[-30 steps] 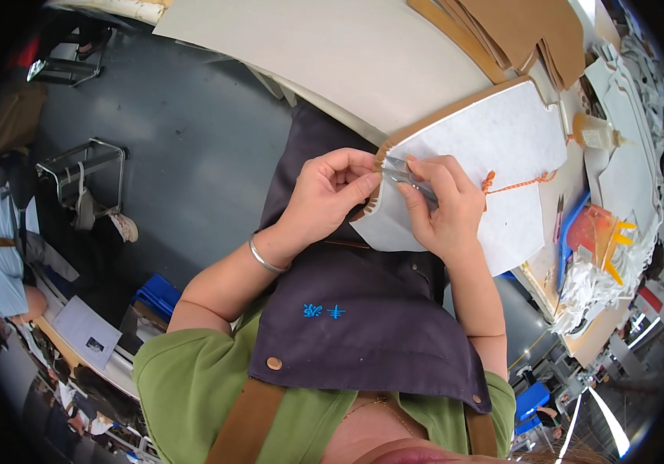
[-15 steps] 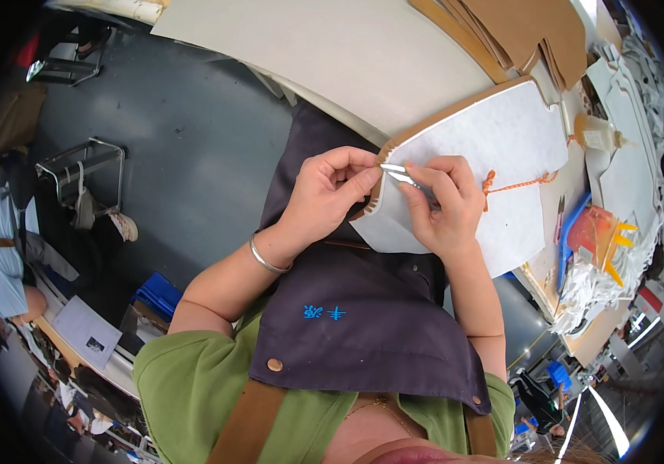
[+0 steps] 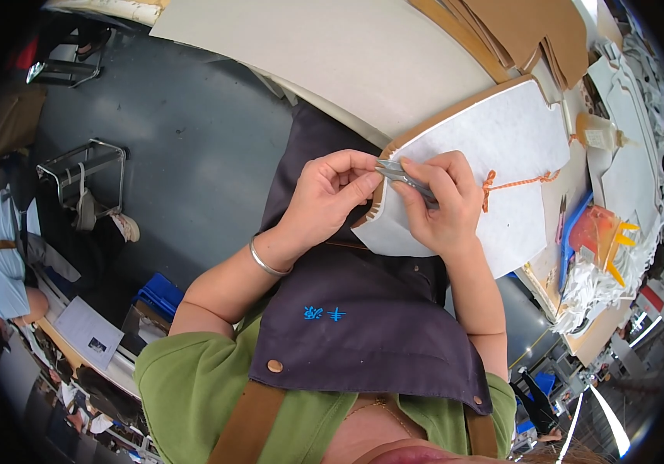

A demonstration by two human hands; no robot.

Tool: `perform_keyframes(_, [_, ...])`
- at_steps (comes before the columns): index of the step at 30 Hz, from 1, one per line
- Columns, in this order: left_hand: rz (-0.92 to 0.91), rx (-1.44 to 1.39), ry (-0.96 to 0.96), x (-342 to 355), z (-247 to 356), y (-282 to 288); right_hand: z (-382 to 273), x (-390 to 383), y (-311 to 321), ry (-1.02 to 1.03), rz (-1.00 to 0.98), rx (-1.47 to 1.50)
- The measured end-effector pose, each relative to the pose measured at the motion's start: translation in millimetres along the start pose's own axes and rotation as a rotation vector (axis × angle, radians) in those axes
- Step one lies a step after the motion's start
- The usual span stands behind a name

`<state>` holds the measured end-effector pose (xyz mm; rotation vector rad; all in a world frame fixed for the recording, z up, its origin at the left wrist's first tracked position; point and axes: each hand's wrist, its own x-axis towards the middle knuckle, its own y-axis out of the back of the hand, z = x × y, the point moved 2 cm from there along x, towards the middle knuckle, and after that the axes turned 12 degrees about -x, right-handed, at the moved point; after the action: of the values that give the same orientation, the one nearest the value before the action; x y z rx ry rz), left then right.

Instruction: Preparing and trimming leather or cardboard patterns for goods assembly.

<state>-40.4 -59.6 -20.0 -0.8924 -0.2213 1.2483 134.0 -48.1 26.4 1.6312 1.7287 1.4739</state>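
At a pale, smooth table (image 3: 332,62), the right hand (image 3: 446,197) grips small silver metal snips (image 3: 397,173); the left hand (image 3: 326,195) pinches the brown rim of a flat white-faced panel (image 3: 494,131) overlapping the table's edge, probably light, semi-stiff, best held by its rim.

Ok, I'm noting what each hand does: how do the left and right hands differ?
The left hand pinches the brown edge; the right hand grips silver snips. The left wears a bangle at the wrist; the right wears none. The left sits outside the edge, the right over the white sheet. Both are ungloved, fingers bent.
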Motion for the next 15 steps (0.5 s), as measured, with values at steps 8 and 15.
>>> perform_keyframes(8, [-0.017,-0.009,0.016,-0.2,0.2,-1.3,-1.3,1.3,-1.3,-0.044,-0.043,0.043])
perform_keyframes(15, [0.025,-0.028,-0.008,-5.6,-5.3,2.8,-3.4,1.5,-3.2,-0.050,-0.066,0.094])
